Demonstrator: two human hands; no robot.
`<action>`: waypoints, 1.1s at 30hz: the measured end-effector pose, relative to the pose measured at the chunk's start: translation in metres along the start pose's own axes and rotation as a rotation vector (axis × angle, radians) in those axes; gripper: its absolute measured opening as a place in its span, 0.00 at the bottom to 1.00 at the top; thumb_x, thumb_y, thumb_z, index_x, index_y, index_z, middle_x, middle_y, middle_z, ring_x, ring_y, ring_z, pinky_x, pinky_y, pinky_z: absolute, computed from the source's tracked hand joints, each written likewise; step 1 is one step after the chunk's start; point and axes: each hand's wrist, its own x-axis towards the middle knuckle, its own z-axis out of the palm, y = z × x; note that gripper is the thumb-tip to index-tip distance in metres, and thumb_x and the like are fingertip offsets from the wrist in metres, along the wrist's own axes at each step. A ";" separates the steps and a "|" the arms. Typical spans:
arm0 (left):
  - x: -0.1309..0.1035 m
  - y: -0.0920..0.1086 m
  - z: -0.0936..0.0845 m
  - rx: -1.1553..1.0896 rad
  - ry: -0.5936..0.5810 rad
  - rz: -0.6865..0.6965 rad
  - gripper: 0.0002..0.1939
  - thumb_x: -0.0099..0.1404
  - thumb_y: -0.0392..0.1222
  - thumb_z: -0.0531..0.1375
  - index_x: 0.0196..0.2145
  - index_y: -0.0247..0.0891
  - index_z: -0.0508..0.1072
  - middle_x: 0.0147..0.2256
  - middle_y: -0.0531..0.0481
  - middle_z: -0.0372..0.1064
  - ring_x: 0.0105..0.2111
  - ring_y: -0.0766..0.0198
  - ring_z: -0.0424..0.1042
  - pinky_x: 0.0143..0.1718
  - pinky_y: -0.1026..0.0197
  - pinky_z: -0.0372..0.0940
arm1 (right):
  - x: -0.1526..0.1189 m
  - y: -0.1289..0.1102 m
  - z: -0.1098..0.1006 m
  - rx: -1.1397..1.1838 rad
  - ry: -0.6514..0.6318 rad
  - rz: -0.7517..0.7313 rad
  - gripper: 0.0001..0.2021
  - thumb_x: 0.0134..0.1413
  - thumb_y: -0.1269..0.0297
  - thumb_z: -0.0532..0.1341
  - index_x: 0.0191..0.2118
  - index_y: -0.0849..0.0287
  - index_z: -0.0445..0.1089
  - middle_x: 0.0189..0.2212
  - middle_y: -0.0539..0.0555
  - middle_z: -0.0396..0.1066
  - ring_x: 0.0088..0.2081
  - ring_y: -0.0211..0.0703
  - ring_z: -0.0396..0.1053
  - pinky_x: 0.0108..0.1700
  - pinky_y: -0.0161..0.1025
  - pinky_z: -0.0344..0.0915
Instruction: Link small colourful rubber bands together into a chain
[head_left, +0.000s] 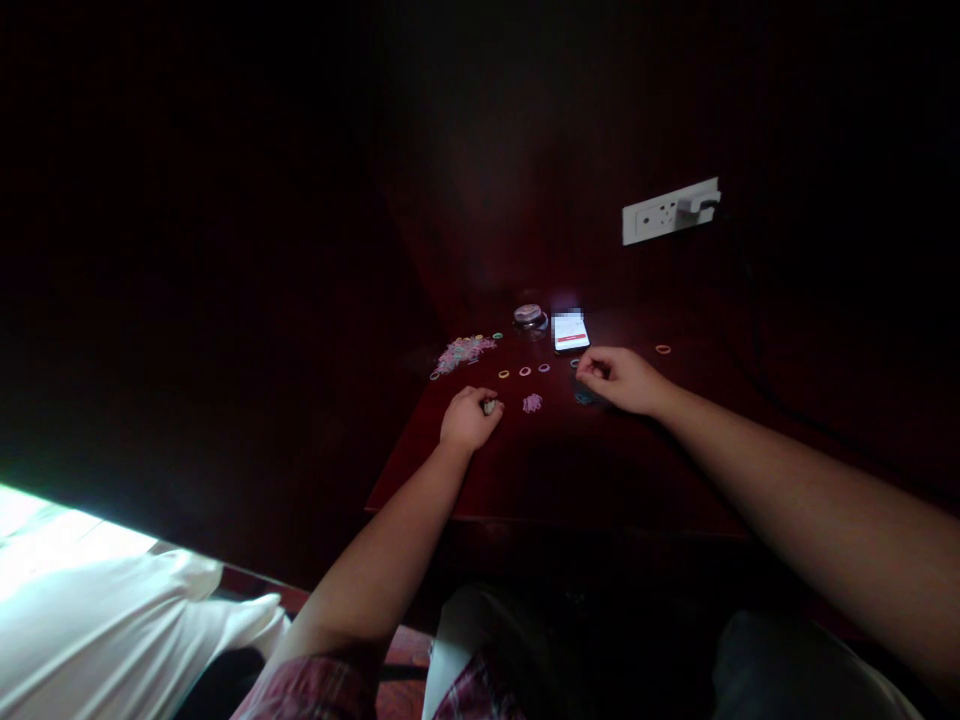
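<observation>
My left hand (468,418) rests on the dark red table, fingers curled round a small heap of pale yellow elastic hair ties (491,407). My right hand (621,380) hovers at the table with thumb and fingertips pinched together; anything in the pinch is too small to make out. Just under it lies a heap of teal hair ties (584,398), partly hidden. A heap of pink-purple hair ties (532,403) sits between my hands. Behind these are single ties in a row: yellow (504,374), pink (525,371), purple (544,368) and a partly covered bluish one (575,363).
A large mixed pile of hair ties (465,353) lies at the back left. Near the wall are a round clear container (530,318) and a lit phone (571,331). An orange tie (663,349) lies right. A wall socket (670,212) holds a plug.
</observation>
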 end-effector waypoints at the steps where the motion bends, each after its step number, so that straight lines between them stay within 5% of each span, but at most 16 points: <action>1: 0.001 0.000 0.000 -0.004 0.000 0.002 0.13 0.62 0.48 0.58 0.40 0.42 0.76 0.39 0.47 0.70 0.40 0.60 0.70 0.47 0.59 0.64 | 0.000 0.000 0.000 0.005 0.002 0.001 0.08 0.47 0.61 0.60 0.27 0.60 0.66 0.21 0.50 0.63 0.23 0.36 0.58 0.26 0.35 0.55; 33: 0.000 0.002 -0.001 -0.051 0.018 -0.003 0.11 0.62 0.43 0.57 0.41 0.39 0.75 0.41 0.46 0.70 0.42 0.60 0.70 0.49 0.58 0.65 | 0.000 -0.006 0.000 -0.010 -0.009 0.019 0.08 0.47 0.60 0.60 0.27 0.60 0.67 0.19 0.48 0.61 0.22 0.35 0.58 0.24 0.33 0.54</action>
